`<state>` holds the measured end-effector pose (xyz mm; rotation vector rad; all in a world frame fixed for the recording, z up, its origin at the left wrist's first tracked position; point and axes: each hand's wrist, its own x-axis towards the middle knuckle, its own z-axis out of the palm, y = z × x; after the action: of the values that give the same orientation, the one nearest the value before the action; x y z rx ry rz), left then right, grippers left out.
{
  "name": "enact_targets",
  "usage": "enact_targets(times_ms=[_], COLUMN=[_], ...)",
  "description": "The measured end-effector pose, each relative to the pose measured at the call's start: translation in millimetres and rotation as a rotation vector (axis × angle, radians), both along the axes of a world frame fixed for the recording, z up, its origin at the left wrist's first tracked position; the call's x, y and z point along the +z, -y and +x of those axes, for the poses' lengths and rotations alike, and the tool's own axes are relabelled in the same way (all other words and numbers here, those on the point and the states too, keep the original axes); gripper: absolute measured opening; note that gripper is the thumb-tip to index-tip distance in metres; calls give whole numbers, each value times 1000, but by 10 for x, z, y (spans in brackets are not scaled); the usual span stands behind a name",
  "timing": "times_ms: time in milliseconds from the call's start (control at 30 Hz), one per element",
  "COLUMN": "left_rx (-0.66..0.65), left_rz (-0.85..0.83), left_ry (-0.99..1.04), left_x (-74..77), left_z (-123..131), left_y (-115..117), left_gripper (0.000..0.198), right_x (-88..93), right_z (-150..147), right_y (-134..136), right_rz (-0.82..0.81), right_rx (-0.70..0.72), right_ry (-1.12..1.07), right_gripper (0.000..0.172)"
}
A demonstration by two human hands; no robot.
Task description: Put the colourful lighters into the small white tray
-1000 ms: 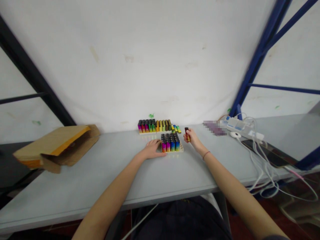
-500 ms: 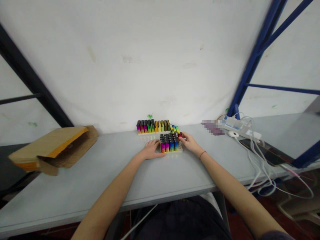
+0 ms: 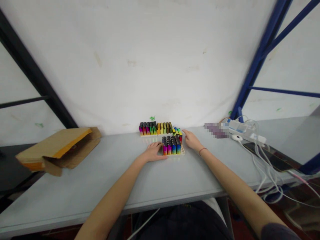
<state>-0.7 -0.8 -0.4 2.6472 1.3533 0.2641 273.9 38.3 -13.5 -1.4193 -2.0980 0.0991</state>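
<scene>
Cardboard box (image 3: pixel 58 148): lies open on its side at the far left of the worktop (image 3: pixel 100 180), well apart from both hands.
Left hand (image 3: pixel 153 151): flat on the worktop, palm down, fingers loosely spread, holding nothing; its fingertips touch the near left side of the lighter tray.
Back row of lighters (image 3: pixel 155 128): upright, black caps up, running left to right along the wall just behind the tray.
Lighter tray (image 3: pixel 172 145): stands between the two hands, packed with upright lighters; its rows run left to right.
Loose lighters (image 3: pixel 177 130): a few lie tilted between the back row and the tray's far right corner.
Right hand (image 3: pixel 192 140): open, fingers stretched leftward, nothing seen in it; its fingertips are at the tray's far right corner, and contact cannot be told.
Nearer hand: both are at the tray, the left on the near side, the right on the far side.
Power strip (image 3: pixel 241 128): sits to the right with white cables trailing off the edge.
Phone (image 3: pixel 272 156): dark and flat, at the far right.
</scene>
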Motion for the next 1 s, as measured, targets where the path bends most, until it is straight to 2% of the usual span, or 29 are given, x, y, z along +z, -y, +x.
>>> enact_targets(times_ms=[100,167,233,400,567,667,733,867,933,1000], left_rx=[0,-2,-5,-6,-14,-9,-7,-7,-5,-7], left_rz=[-4,-6,-7,-4,0,-3,-6,-8,-6,-3], left_ry=[4,4,4,7,10,15,14,17,20,19], left_x=[5,3,-4,-32,-47,-49,-48,-47,-49,-52], left_z=[5,6,4,-5,-9,-10,-11,-14,-18,-23], left_y=[9,8,3,-19,-27,-29,-30,-31,-33,-37], left_gripper=[77,77,77,79,80,81,82,82,81,81], right_x=[34,67,107,201,196,161,151,185,210,228], right_z=[-31,-54,-52,70,181,194,191,157,116,64], right_y=[-125,-121,-59,134,203,228,247,296,334,375], right_rz=[-63,-116,-144,-194,-275,-277,-245,-163,-200,-285], right_rx=[-16,-49,-120,-276,-347,-322,-275,-113,-62,-71], right_ry=[142,201,219,298,312,275,121,-463,-669,-806], right_gripper=[52,41,31,22,29,24,24,15,24,37])
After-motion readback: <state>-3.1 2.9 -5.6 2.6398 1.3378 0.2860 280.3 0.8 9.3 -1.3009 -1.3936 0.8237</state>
